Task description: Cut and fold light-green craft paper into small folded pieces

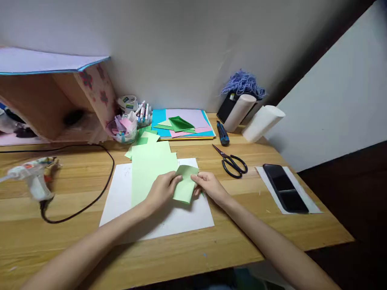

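head view; small green sheet (pixel 186 186) in left hand (pixel 162 187) and right hand (pixel 210 186)

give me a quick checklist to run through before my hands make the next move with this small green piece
1. Small green piece held by both left hand and right hand: ok.
2. White sheet lying beneath the hands: ok.
3. Scissors on the table to the right, not under a hand: ok.
4. Larger green sheet off the white sheet: not ok, it overlaps it.
5. Glue gun cool: cannot tell.
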Motion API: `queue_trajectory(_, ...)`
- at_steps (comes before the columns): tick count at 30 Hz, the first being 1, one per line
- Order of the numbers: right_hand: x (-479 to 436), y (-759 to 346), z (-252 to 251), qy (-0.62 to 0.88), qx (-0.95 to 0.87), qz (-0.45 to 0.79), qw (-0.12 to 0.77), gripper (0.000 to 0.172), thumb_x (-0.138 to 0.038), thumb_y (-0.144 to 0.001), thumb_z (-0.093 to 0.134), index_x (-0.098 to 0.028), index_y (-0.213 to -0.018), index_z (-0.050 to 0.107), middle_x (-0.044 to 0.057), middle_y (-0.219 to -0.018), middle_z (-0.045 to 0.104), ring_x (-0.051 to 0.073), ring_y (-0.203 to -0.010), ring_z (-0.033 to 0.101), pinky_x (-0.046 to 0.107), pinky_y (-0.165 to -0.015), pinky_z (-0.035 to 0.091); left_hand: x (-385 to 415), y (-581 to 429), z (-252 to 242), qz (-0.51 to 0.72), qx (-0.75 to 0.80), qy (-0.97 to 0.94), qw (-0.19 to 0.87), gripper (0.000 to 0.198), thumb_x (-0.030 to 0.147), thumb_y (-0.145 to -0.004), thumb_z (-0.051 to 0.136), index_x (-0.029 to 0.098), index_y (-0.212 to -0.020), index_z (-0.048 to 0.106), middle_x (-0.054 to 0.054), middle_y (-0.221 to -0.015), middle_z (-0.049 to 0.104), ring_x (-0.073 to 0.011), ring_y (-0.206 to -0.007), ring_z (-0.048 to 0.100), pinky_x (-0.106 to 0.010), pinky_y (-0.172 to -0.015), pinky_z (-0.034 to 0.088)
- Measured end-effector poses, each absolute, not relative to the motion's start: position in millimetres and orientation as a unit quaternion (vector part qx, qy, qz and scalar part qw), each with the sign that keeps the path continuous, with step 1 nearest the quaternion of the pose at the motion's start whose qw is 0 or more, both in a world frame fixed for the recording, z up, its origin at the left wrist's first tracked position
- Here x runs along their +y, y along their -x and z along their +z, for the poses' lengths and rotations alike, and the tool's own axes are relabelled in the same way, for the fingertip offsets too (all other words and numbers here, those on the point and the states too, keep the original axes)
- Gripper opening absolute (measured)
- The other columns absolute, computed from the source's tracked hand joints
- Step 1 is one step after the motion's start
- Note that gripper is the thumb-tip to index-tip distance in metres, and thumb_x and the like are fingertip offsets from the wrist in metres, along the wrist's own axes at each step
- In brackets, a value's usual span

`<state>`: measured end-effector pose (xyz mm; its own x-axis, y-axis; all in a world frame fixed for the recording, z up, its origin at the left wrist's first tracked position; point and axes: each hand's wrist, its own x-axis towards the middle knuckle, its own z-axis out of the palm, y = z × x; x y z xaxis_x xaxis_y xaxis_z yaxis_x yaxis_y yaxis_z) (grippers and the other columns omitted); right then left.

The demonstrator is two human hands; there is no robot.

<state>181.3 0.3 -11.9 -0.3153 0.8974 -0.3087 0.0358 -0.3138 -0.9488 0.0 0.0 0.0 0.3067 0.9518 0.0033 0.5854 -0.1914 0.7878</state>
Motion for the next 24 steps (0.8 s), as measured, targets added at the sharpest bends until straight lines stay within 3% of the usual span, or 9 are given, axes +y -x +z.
queue_trajectory(7, 4, -184, -12, 0.488, -0.481, 0.612, 0.394, 0.029, -0.04, -0.065, 0.07, -0.014, -0.068, 0.057, -0.002, -0.051, 0.059, 0.007, -0.042, 0.054, 0.017, -0.044, 0.043, 1, -2, -1, 0.258, 0.519, -0.708, 0.404, 0.033, 0.038, -0.084, 0.039, 0.015, -0.065, 0.053, 0.0, -0.061, 0.052, -0.0121, -0.059, 0.044, -0.024, -0.056, 0.032)
queue_trajectory(13, 7, -183, -17, 0.469, -0.436, 0.64, 0.425, 0.04, -0.053, -0.074, 0.055, -0.014, -0.063, 0.056, 0.0, -0.051, 0.059, 0.009, -0.041, 0.055, 0.019, -0.042, 0.045, 1, 0, 0, 0.27, 0.509, -0.688, 0.441, 0.036, 0.041, -0.083, 0.04, 0.015, -0.059, 0.048, 0.003, -0.056, 0.046, -0.0101, -0.054, 0.039, -0.022, -0.051, 0.029)
queue_trajectory(20, -2, -177, -11, 0.425, -0.481, 0.694, 0.326, 0.036, -0.046, -0.07, 0.064, -0.012, -0.083, 0.06, 0.003, -0.068, 0.064, 0.012, -0.056, 0.059, 0.023, -0.054, 0.048, 1, 1, 2, 0.286, 0.54, -0.612, 0.502, 0.036, 0.046, -0.08, 0.043, 0.015, -0.065, 0.052, 0.002, -0.055, 0.05, -0.0108, -0.048, 0.044, -0.021, -0.044, 0.03)
queue_trajectory(24, -4, -174, -7, 0.443, -0.467, 0.67, 0.369, 0.032, -0.045, -0.073, 0.06, -0.013, -0.077, 0.06, 0.002, -0.067, 0.061, 0.012, -0.06, 0.057, 0.022, -0.056, 0.043, 3, 4, 5, 0.288, 0.518, -0.585, 0.554, 0.038, 0.049, -0.076, 0.049, 0.013, -0.071, 0.057, -0.001, -0.064, 0.059, -0.013, -0.056, 0.051, -0.022, -0.049, 0.035)
